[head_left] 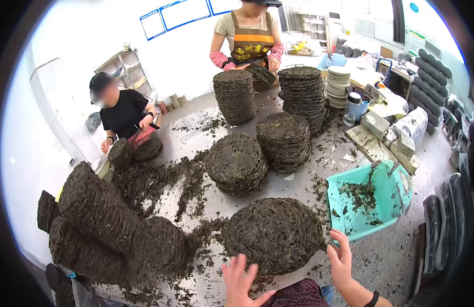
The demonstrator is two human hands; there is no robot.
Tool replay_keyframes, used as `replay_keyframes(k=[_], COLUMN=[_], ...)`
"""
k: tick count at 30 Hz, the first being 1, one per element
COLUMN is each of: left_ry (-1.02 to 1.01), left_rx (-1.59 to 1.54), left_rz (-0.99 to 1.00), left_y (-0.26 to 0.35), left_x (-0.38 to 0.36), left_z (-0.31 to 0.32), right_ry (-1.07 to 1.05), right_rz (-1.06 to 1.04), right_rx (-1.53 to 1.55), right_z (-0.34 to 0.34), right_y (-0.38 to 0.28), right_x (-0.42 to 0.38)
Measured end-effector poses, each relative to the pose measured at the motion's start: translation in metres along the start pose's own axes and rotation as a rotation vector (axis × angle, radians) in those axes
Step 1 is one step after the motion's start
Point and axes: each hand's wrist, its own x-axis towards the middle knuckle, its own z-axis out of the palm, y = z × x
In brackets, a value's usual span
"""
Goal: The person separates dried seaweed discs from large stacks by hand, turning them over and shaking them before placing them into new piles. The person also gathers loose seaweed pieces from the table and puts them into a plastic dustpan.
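Observation:
A thick stack of round, dark dried seaweed sheets (274, 233) lies on the table right before me. My left hand (242, 282) is open, fingers spread, at the near left edge of this stack. On its right side my right hand (342, 260) is raised with the palm turned inward and the fingers stretched, holding nothing. Beyond stand a taller seaweed stack (236, 163) and another seaweed stack (283, 142). To the left, long rows of seaweed rounds (101, 215) lie tipped on their sides.
Dark flakes litter the table (216, 197). A turquoise scoop-shaped bin (344, 176) with scraps stands at right. Across the table, a person in an apron (252, 43) handles seaweed between two tall stacks; another person in black (122, 110) works at left. White bowls (338, 82) are piled at back right.

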Motion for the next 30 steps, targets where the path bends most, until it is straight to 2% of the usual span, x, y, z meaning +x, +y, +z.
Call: replay_keyframes(k=[1, 2, 3, 4, 5, 7, 9, 11, 12, 15, 16, 18, 19, 21, 22, 24, 27, 28, 30], left_ry=[-0.005, 0.079, 0.163, 0.215, 0.219, 0.209, 0.225, 0.11, 0.094, 0.075, 0.075, 0.188, 0.176, 0.175, 0.179, -0.075, 0.026, 0.048, 0.075], left_rx=[0.003, -0.222, -0.447, -0.854, -0.852, -1.485, -1.465, -1.357, -1.243, -1.048, -1.052, -1.151, -1.173, -1.256, -1.258, -1.576, -1.551, -1.501, -1.447], left_rz=[0.003, -0.198, -0.404, -0.571, -0.575, -1.077, -1.067, -0.774, -0.731, -0.654, -0.658, -0.857, -0.929, -1.063, -1.059, -0.904, -0.879, -0.902, -0.959], left_y=[-0.003, -0.007, -0.013, -0.031, -0.049, -0.068, -0.069, -0.056, -0.053, -0.044, -0.047, -0.057, -0.058, -0.061, -0.063, -0.065, -0.064, -0.061, -0.075], left_x=[0.002, 0.005, 0.007, 0.009, 0.009, 0.029, 0.043, 0.058, 0.06, 0.062, 0.06, 0.052, 0.05, 0.048, 0.048, 0.045, 0.048, 0.049, 0.042], left_z=[0.002, 0.004, 0.007, 0.015, 0.02, 0.02, 0.023, 0.026, 0.034, 0.04, 0.043, 0.046, 0.045, 0.048, 0.053, 0.067, 0.068, 0.065, 0.072], right_ry=[-0.015, -0.012, -0.021, -0.033, -0.038, -0.055, -0.065, -0.077, -0.086, -0.122, -0.121, -0.133, -0.133, -0.014, -0.017, -0.103, -0.205, -0.105, -0.062], right_rz=[0.001, 0.005, 0.103, 0.204, 0.206, 0.275, 0.35, 0.431, 0.481, 0.528, 0.531, 0.462, 0.465, 0.639, 0.635, 0.694, 0.58, 0.637, 0.666], right_rx=[0.007, 0.012, 0.094, 0.174, 0.174, 0.281, 0.384, 0.484, 0.533, 0.379, 0.375, 0.39, 0.387, 0.319, 0.317, 0.551, 0.663, 0.589, 0.479], right_z=[-0.001, 0.0, 0.001, 0.002, 0.004, 0.011, 0.017, 0.024, 0.027, 0.036, 0.034, 0.029, 0.029, 0.03, 0.033, 0.042, 0.038, 0.039, 0.036], right_y=[0.004, 0.004, 0.002, 0.0, -0.001, 0.0, 0.003, 0.006, 0.006, -0.012, -0.012, -0.009, -0.011, -0.014, -0.013, -0.007, 0.021, 0.016, 0.02], right_x=[-0.002, 0.0, 0.003, 0.004, 0.007, 0.024, 0.038, 0.049, 0.048, 0.036, 0.04, 0.048, 0.052, 0.057, 0.058, 0.055, 0.067, 0.067, 0.069])
